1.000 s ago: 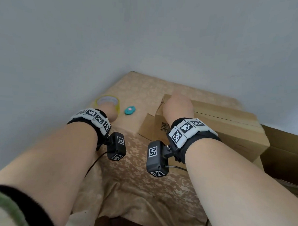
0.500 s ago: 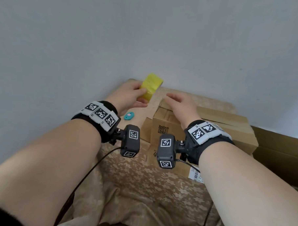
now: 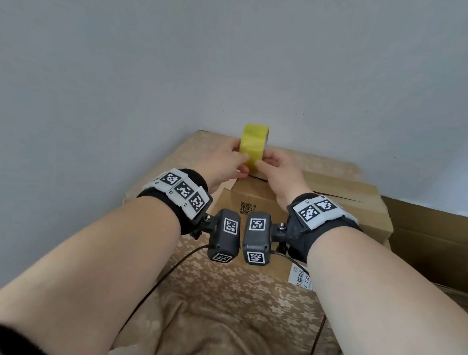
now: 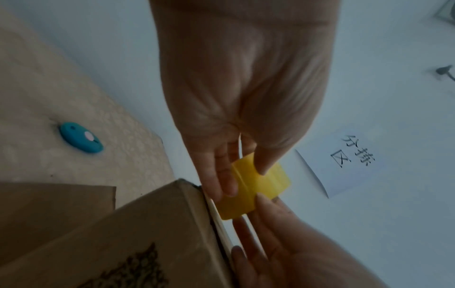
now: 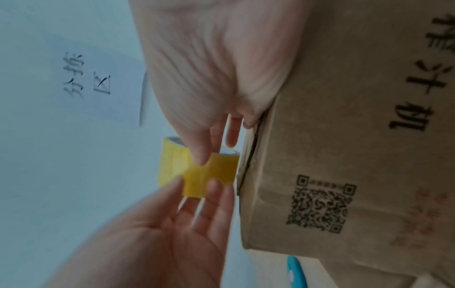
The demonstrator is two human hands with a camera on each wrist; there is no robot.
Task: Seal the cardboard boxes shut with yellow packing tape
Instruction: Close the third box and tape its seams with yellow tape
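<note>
We hold a roll of yellow packing tape [image 3: 254, 146] upright between both hands, just above the far left corner of a cardboard box [image 3: 334, 197]. Our left hand [image 3: 222, 163] pinches the roll between thumb and fingers. Our right hand [image 3: 280, 171] has its thumb and fingers curled onto the roll's lower face, apparently feeling for the loose end. In the wrist views a short flap of tape seems lifted from the roll, though blur makes this uncertain.

We judge the task barely begun: the box's top flaps are folded down, with a dark gap showing along the seam and no yellow tape on it. Peeling, sticking, running the strip and cutting all remain. A second brown box [image 3: 434, 239] sits behind on the right; whether it is sealed we cannot tell.

The box rests on a table draped in a beige floral-patterned cloth [image 3: 222, 297]. A small teal oval cutter-like object [image 4: 80, 140] lies on the cloth to the left. A plain pale wall [image 3: 232, 56] stands behind, bearing a paper sign [image 4: 344, 163] with handwritten characters.
</note>
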